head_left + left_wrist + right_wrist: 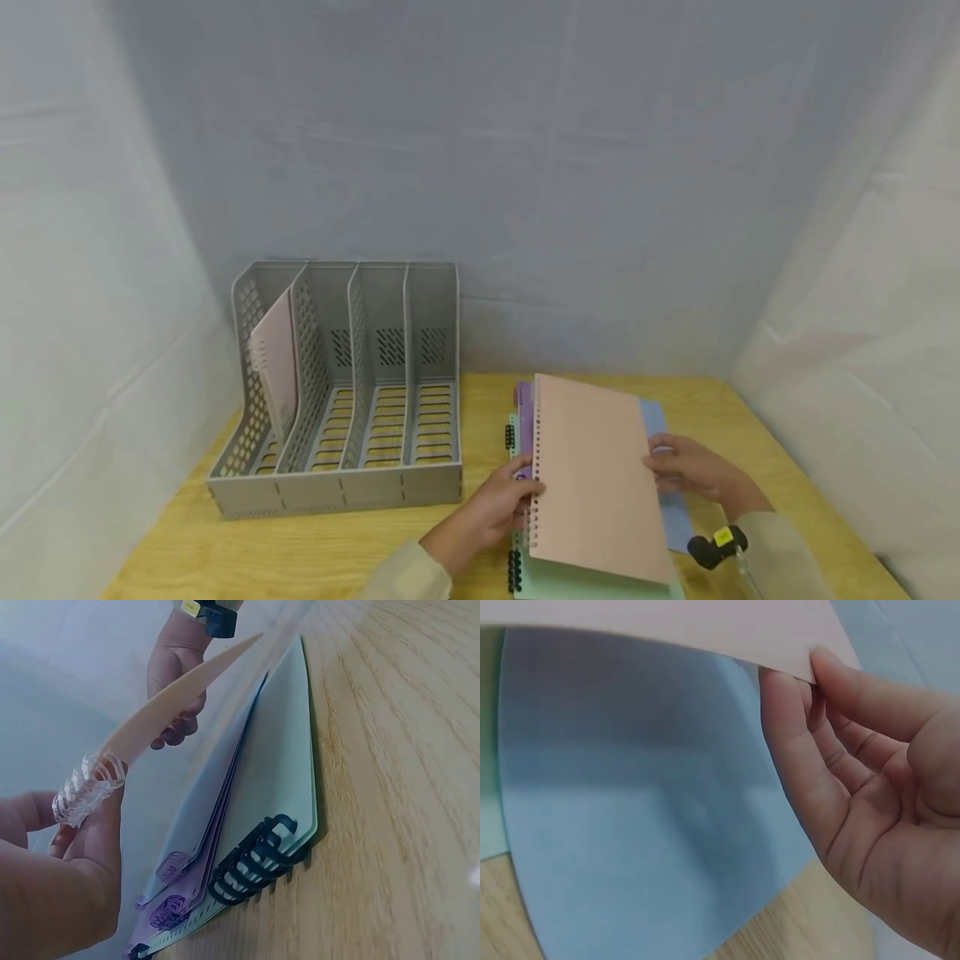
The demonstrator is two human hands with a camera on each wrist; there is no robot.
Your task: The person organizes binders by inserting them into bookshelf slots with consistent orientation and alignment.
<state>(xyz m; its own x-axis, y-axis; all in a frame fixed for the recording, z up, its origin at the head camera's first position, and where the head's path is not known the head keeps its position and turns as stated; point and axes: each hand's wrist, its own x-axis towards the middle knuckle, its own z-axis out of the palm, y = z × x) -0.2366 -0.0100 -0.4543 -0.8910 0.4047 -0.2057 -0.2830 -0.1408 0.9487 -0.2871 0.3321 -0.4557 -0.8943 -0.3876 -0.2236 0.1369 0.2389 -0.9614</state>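
Note:
A peach spiral notebook (596, 475) with a clear coil is held raised over a stack of notebooks. My left hand (498, 502) grips its coil edge, the thumb on the cover in the head view. On the opposite edge, my right hand (693, 468) pinches the cover between thumb and fingers, as the right wrist view shows closely. Beneath it lie a blue notebook (645, 795), a purple notebook (526, 408) and, lowest, a mint green notebook (277, 757) with black binding rings. The left wrist view shows a gap between the peach notebook and the stack.
A grey file rack (333, 490) with several upright slots stands to the left on the wooden table (300, 554). Its leftmost slot holds a pale pink spiral notebook (277, 358). White sheeting (525, 183) walls the table at the back and both sides.

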